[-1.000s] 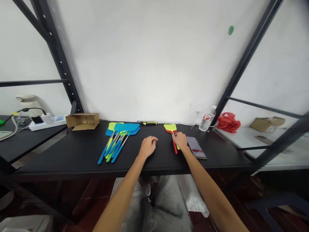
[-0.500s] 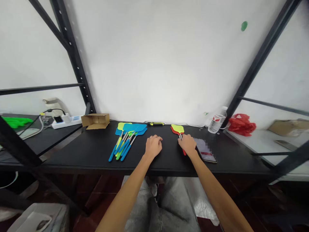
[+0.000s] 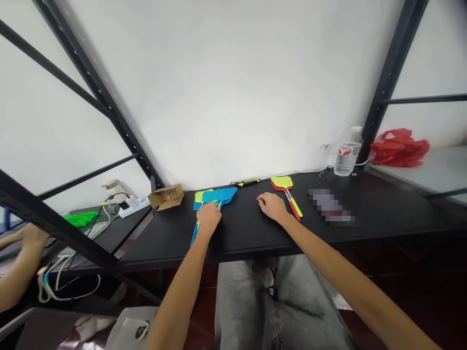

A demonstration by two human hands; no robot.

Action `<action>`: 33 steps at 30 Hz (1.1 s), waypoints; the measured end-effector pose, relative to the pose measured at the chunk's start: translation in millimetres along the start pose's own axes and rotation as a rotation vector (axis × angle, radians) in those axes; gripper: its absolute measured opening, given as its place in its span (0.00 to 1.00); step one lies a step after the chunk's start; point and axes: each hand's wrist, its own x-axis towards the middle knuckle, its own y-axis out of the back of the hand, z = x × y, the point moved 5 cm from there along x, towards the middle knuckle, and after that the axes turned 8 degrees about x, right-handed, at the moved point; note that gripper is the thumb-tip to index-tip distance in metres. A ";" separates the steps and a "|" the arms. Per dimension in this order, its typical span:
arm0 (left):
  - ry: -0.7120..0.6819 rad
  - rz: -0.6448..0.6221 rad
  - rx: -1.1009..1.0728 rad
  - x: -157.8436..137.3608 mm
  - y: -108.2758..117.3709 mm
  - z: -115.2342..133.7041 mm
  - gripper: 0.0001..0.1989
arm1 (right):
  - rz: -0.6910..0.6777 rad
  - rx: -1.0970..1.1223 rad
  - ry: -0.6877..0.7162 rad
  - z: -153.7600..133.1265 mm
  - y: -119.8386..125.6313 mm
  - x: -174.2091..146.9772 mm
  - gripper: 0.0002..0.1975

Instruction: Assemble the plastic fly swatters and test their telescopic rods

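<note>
My left hand (image 3: 209,216) is closed around the shafts of a bundle of fly swatters, hiding much of their handles. Their blue heads (image 3: 224,195) fan out beyond my knuckles, with a yellow head (image 3: 203,195) at the left. Blue grip ends stick out below the hand. My right hand (image 3: 272,206) lies on the black table with its fingers loosely curled, and I see nothing in it. Just right of it, apart from the fingers, lie a yellow fly swatter (image 3: 281,182) and a red fly swatter (image 3: 293,210), stacked together.
A small open cardboard box (image 3: 166,198) stands at the back left. A black-and-yellow utility knife (image 3: 248,183) lies by the wall. A blurred-out phone (image 3: 330,206) and a water bottle (image 3: 348,154) are at right. Another person's hand (image 3: 34,237) works at far left.
My left hand has moved left onto the bundle of fly swatters. My right hand has let go of the yellow and red ones and shifted left. The view has turned left.
</note>
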 end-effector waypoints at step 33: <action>-0.392 0.264 -0.307 -57.5 3.5 113.1 0.18 | 0.216 1.281 -0.250 25.9 -18.9 6.8 0.24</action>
